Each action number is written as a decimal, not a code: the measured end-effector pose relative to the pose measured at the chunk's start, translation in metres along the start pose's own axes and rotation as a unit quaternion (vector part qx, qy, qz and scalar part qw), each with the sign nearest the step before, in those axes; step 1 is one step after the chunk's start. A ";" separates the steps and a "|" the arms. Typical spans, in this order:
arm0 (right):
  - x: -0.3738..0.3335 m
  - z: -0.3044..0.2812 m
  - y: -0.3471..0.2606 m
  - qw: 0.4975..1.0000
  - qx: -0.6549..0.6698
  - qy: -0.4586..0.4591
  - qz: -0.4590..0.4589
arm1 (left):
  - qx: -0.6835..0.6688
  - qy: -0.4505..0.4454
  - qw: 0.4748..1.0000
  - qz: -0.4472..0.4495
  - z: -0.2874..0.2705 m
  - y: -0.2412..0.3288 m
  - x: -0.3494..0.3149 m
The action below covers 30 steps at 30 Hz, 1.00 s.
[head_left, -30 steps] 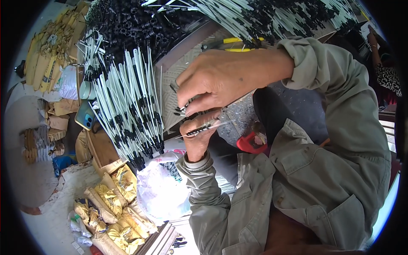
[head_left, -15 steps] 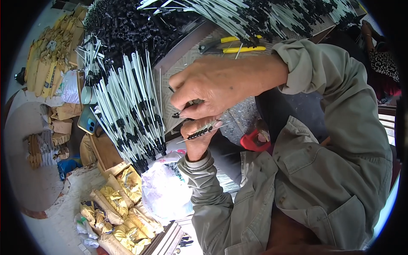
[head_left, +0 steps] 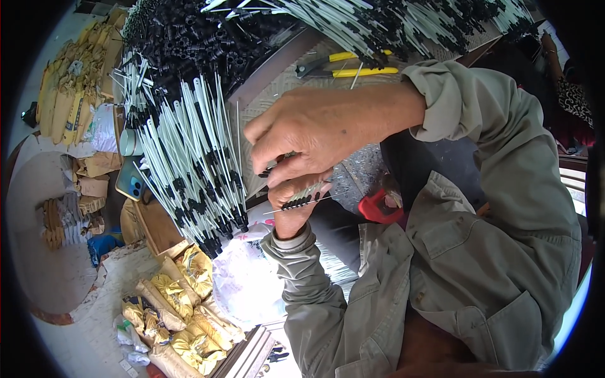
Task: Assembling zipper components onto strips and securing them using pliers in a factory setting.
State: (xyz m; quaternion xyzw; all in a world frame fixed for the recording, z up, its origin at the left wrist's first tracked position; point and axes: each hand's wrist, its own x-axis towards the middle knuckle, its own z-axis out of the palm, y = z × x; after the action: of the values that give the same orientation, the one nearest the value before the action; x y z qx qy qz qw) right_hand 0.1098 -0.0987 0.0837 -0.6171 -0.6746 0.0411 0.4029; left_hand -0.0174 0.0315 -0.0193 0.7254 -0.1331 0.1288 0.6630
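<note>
My left hand [head_left: 291,200] is closed around a bundle of thin pale sticks with black fittings [head_left: 305,202], which show in a row along its side. Just above it, my right hand [head_left: 302,132] bends over with fingers curled in a pinch. Small black parts [head_left: 271,167] show at its fingertips, and what exactly it grips is mostly hidden. The hands meet or overlap, so the contact point cannot be made out. Left of them stands a dense cluster of pale sticks with black fittings [head_left: 195,151].
Yellow-handled pliers [head_left: 359,72] lie beyond my right wrist. A heap of black fittings [head_left: 195,44] and more pale sticks [head_left: 372,25] fill the far side. A red-handled object [head_left: 378,208] is near my lap. A phone [head_left: 131,181], a plastic bag [head_left: 246,277] and yellow-wrapped packs [head_left: 183,315] lie left.
My right hand has shifted slightly left, and its fingers have drawn closer to my left hand. The sticks in my left hand have moved slightly right and down.
</note>
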 end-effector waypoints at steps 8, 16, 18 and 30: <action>-0.010 0.005 0.001 0.994 0.093 0.034 0.038 | 0.006 0.000 1.000 0.007 -0.003 -0.003 0.000; -0.005 0.006 -0.004 0.996 0.073 0.030 0.037 | 0.037 0.006 0.999 -0.009 -0.005 0.002 -0.003; -0.004 0.008 -0.003 0.998 0.055 0.031 0.027 | 0.040 0.005 0.999 -0.016 -0.005 0.003 -0.003; -0.017 0.013 0.003 0.991 0.049 0.125 -0.011 | 0.028 0.008 0.998 0.048 -0.005 0.006 0.004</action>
State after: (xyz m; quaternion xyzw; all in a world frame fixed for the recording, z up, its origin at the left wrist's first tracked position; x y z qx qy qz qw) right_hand 0.1029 -0.1072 0.0648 -0.5897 -0.6228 -0.0071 0.5141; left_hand -0.0157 0.0360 -0.0119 0.7355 -0.1587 0.1705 0.6362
